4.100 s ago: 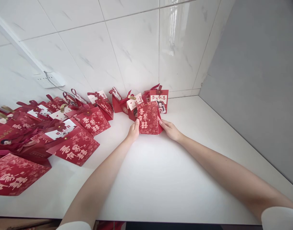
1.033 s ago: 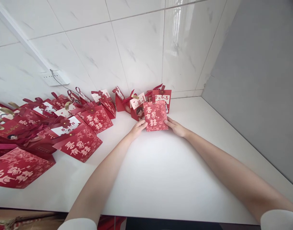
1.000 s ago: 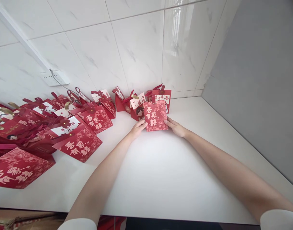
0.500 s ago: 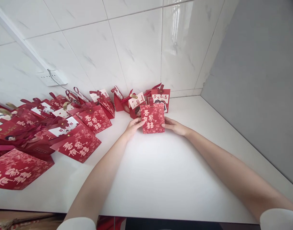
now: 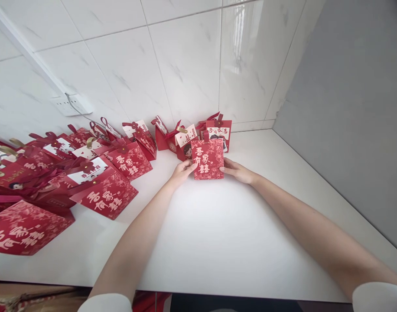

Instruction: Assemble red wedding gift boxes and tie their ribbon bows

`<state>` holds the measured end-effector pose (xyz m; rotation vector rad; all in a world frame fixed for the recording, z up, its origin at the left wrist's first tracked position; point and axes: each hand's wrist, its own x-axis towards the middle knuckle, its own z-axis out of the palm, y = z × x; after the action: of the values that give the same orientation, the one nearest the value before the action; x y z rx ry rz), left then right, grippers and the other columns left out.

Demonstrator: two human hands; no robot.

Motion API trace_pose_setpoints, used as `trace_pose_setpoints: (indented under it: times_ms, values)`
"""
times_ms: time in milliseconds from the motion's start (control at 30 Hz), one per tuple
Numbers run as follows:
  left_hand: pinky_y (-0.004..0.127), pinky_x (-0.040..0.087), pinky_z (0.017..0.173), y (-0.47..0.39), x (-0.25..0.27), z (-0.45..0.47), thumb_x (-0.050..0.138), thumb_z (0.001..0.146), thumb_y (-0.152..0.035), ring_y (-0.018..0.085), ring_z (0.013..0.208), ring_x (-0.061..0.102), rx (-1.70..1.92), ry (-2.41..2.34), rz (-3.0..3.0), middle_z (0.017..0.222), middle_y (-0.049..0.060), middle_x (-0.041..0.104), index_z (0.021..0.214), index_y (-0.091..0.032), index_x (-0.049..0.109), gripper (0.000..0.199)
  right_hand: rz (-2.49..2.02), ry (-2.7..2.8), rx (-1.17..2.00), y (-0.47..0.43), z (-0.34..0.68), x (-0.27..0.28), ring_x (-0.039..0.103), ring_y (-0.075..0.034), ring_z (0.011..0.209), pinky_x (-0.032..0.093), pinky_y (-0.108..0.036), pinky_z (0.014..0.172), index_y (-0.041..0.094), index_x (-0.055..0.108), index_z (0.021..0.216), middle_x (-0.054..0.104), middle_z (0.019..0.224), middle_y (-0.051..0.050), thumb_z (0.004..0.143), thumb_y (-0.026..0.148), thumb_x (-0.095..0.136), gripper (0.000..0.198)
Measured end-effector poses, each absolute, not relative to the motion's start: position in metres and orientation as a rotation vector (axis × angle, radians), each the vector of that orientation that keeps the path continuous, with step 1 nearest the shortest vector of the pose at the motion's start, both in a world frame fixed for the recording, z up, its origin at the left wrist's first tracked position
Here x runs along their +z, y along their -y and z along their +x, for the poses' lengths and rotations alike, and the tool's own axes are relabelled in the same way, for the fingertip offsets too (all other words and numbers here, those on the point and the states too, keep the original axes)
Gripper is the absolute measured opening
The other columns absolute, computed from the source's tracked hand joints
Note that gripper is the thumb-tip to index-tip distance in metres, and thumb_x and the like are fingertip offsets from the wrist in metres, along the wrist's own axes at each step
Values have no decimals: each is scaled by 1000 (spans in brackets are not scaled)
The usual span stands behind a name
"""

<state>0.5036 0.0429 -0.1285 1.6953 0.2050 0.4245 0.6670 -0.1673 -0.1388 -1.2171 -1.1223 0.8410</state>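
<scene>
Between my two hands stands a red gift box (image 5: 208,162) with pale floral print, white characters on its front and a red ribbon at its top. My left hand (image 5: 183,171) is closed on its left edge. On the opposite side my right hand (image 5: 239,170) grips the right edge, thumb on the front; the fingers behind are partly hidden. Just behind it are a box with a cream tag (image 5: 187,138) and a red box with a picture of a couple (image 5: 228,134), both partly covered by the held one.
Several more red gift boxes (image 5: 104,197) with ribbons crowd the left of the white table (image 5: 218,242). A tiled wall (image 5: 185,65) rises behind, carrying a power socket (image 5: 72,105) with a cable. A grey panel (image 5: 348,108) borders the right side.
The ribbon on the held box stands slightly higher above its top edge. Both hands keep their hold in nearly the same place; the whole view has shifted a little.
</scene>
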Motion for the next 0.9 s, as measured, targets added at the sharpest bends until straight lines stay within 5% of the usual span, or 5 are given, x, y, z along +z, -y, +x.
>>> trace_pose_setpoints:
  times_ms: [233,467,667,900]
  values:
    - [43,39,106,-57,-126,498,81,68,-37,30,122,56,84,-98,1745,130,9,62,124,-17,62,62,-1220,1120,850,167,667,-141,40,-27,138,29,-46,118,25,42,143,43,150,-5,86,49,65,66]
    - [44,44,96,-61,-124,496,86,58,-37,24,94,66,87,-181,1714,101,9,72,99,-12,71,50,-1225,1136,832,167,669,-142,40,-28,138,30,-47,118,26,42,143,41,151,-3,85,51,65,67]
    - [40,45,92,-63,-128,498,86,58,-39,23,91,65,114,-169,1759,93,8,72,88,-11,73,42,-1231,1131,833,168,667,-141,40,-28,137,30,-48,118,25,40,144,42,151,-5,85,50,65,68]
    - [43,40,104,-68,-130,498,82,63,-42,29,114,59,99,-45,1979,121,11,65,107,-16,72,52,-1224,1143,824,167,670,-145,40,-28,137,30,-47,118,26,42,142,42,151,-4,87,48,64,63]
